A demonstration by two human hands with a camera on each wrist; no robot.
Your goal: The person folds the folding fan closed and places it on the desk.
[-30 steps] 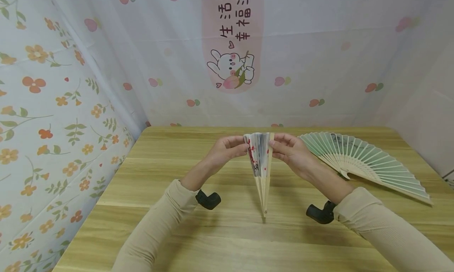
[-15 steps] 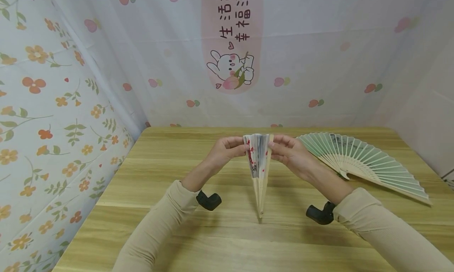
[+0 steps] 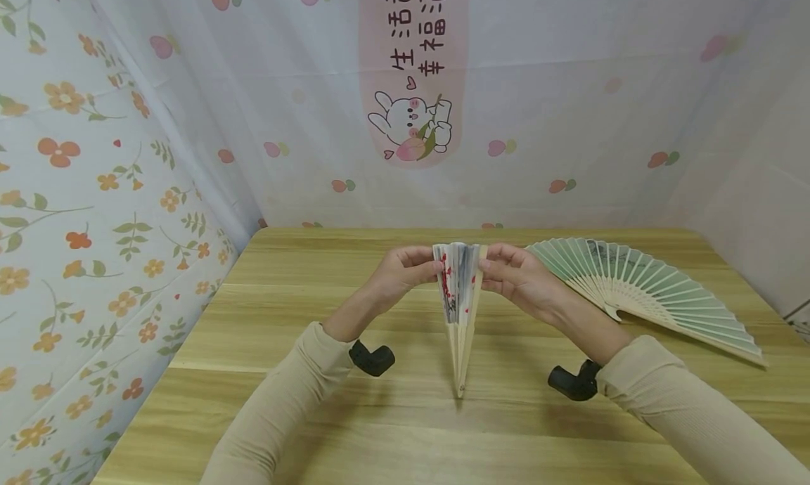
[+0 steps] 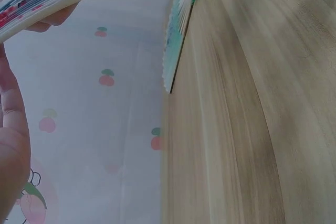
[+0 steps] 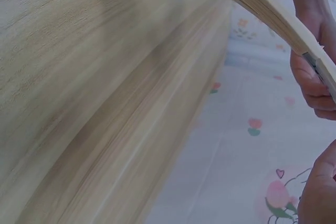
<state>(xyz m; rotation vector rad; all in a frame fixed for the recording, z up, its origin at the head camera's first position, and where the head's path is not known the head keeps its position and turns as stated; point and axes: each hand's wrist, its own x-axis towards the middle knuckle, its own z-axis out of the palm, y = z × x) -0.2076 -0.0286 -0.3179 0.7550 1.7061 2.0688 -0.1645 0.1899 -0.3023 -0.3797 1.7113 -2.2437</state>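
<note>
A folding fan (image 3: 457, 288) with white and grey leaf, red blossoms and pale wooden ribs stands upright, mostly folded, pivot end down close over the table. My left hand (image 3: 405, 270) pinches its upper left edge between thumb and fingers. On the opposite side my right hand (image 3: 522, 277) pinches the wooden outer rib near the top. The leaf spans the narrow gap between both hands. In the left wrist view the fan (image 4: 47, 1) crosses the upper left corner; in the right wrist view its ribs (image 5: 262, 9) run along the top right.
A green folding fan (image 3: 658, 288) lies spread out on the wooden table (image 3: 316, 415), right of my right hand. Dark wrist mounts (image 3: 373, 358) hang below both forearms. A patterned white curtain (image 3: 538, 105) borders the back, and a floral one (image 3: 95, 225) the left.
The held fan's pivot end has swung slightly left and toward me, and its top has lowered a little with both hands. The two edges look slightly closer. The green fan stays put.
</note>
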